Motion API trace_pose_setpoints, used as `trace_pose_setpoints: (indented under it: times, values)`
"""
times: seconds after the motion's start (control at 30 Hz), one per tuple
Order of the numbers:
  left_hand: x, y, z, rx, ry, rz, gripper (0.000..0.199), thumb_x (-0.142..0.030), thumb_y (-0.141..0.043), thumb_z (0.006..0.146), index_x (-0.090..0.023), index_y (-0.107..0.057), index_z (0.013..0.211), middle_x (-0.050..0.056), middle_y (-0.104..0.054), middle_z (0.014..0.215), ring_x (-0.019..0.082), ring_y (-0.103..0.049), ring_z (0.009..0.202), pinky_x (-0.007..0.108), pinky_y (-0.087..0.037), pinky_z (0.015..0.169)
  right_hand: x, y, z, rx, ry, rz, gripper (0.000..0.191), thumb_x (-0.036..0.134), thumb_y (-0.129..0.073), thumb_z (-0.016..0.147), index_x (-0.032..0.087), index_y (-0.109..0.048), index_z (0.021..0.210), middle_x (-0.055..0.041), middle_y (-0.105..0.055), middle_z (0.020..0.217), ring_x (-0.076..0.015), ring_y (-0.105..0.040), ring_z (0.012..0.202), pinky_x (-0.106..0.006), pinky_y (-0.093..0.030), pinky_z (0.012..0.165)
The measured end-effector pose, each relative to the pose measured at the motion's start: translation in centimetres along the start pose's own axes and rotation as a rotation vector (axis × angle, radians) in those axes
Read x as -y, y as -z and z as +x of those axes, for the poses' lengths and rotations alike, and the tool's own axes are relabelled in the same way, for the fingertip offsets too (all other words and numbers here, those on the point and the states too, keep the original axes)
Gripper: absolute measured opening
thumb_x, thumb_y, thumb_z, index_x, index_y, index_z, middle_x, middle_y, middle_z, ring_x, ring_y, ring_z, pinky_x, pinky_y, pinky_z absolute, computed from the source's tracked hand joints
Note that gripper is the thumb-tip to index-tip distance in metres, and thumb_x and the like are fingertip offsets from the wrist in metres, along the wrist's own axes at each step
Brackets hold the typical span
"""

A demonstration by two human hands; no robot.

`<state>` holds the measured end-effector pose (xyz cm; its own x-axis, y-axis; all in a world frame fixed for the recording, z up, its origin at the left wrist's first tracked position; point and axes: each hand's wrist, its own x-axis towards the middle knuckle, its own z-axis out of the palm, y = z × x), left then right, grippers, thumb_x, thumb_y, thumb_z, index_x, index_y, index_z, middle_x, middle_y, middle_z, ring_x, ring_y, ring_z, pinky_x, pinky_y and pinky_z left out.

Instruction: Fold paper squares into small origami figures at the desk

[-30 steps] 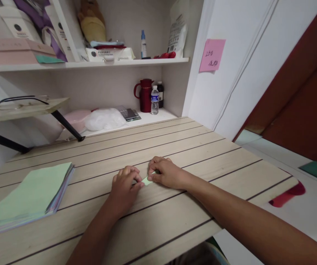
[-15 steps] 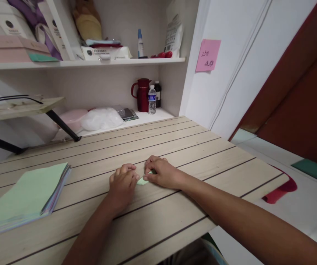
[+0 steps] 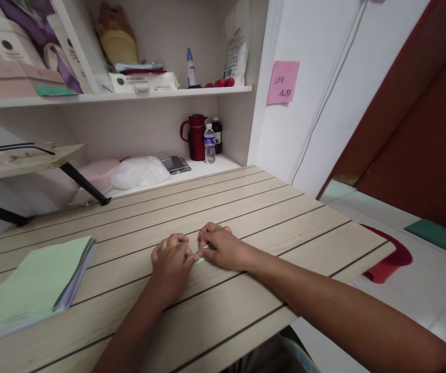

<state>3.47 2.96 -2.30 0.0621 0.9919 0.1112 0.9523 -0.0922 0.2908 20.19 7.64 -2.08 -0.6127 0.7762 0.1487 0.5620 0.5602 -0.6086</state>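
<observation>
A small piece of light green paper (image 3: 200, 260) lies on the striped wooden table (image 3: 246, 305), mostly covered by my fingers. My left hand (image 3: 172, 259) is closed at the paper's left side, thumb and fingertips against it. From the right, my right hand (image 3: 220, 246) pinches the same paper between thumb and curled fingers. The fingertips of both hands nearly meet over it. How the paper is folded is hidden. To the left lies a stack of coloured sheets (image 3: 40, 274) with light green on top.
A small raised stand (image 3: 63, 158) with glasses is at the back left. Behind the table, shelves hold a red jug (image 3: 197, 137), a water bottle (image 3: 209, 144) and a plastic bag (image 3: 141, 173). A red stool (image 3: 389, 259) stands beyond the right edge.
My left thumb has moved right, closer to my right fingers, and less of the green paper shows. The whole view has shifted slightly.
</observation>
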Motion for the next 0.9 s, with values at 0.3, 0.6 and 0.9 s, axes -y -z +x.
trace_pose_setpoints:
  times: [0.3,0.6,0.9]
  values:
    - [-0.2,0.6,-0.1,0.003,-0.059,0.035,0.014,-0.030,-0.056,0.085,-0.021,-0.059,0.073,0.005,-0.063,0.113,0.025,-0.055,0.108,0.045,-0.037,0.095,-1.1,0.1,0.0,-0.083,-0.030,0.170,0.031,0.013,-0.078,0.070,0.021,-0.058,0.093,-0.0026,-0.047,0.108,-0.0141,-0.055,0.087,-0.032,-0.043,0.084]
    - [3.3,0.5,-1.7,-0.250,-0.110,0.074,0.037,-0.007,-0.036,0.088,-0.017,-0.059,0.115,0.012,-0.062,0.127,0.025,-0.055,0.119,0.045,-0.040,0.100,-1.9,-0.3,0.6,-0.028,0.005,0.111,0.020,0.014,-0.075,0.072,0.019,-0.060,0.083,-0.0019,-0.052,0.105,-0.0168,-0.055,0.095,-0.034,-0.041,0.089]
    - [0.2,-0.1,-2.9,-0.009,-0.455,0.192,0.053,-0.018,-0.050,0.091,-0.029,-0.042,0.142,0.003,-0.043,0.150,0.026,-0.037,0.140,0.059,-0.025,0.113,-2.4,-0.5,1.0,-0.056,0.041,0.138,0.023,0.014,-0.074,0.072,0.018,-0.059,0.088,-0.0025,-0.052,0.101,-0.0153,-0.054,0.087,-0.031,-0.043,0.081]
